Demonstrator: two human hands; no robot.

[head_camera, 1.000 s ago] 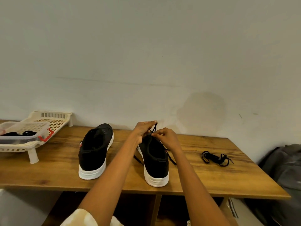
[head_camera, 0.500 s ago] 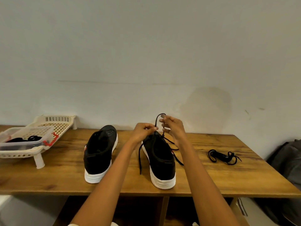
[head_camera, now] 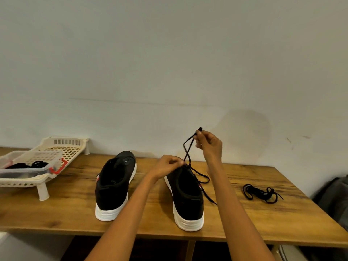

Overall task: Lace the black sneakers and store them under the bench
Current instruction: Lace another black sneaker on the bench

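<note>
From the head view we see two black sneakers with white soles standing on a wooden table [head_camera: 56,210], heels toward us. The left sneaker [head_camera: 114,185] has no lace in it and nothing touches it. The right sneaker [head_camera: 186,196] is just beside it, a little nearer to us.

Our left hand [head_camera: 167,165] sits at the front of the right sneaker. Its fingers [head_camera: 178,162] are curled tight — they seem to pinch the black lace [head_camera: 188,147] right where it meets the shoe, though the spot is small and dark, so we are not fully sure.

Our right hand [head_camera: 209,146] is lifted above the shoe. Its thumb and first finger pinch the tip of the lace, and the lace runs down from there in a long thin loop to the shoe. The rest of the lace curls on the table by the shoe's right side.

A second lace [head_camera: 261,193] lies in a bundle on the table, well apart to the right — no hand is near it.

On the far left stands a cream basket rack [head_camera: 66,147] on short legs. A clear box [head_camera: 28,172] with a red clip rests in it, with black laces inside.

A grey bag [head_camera: 335,200] sits at the right edge, past the table.
</note>
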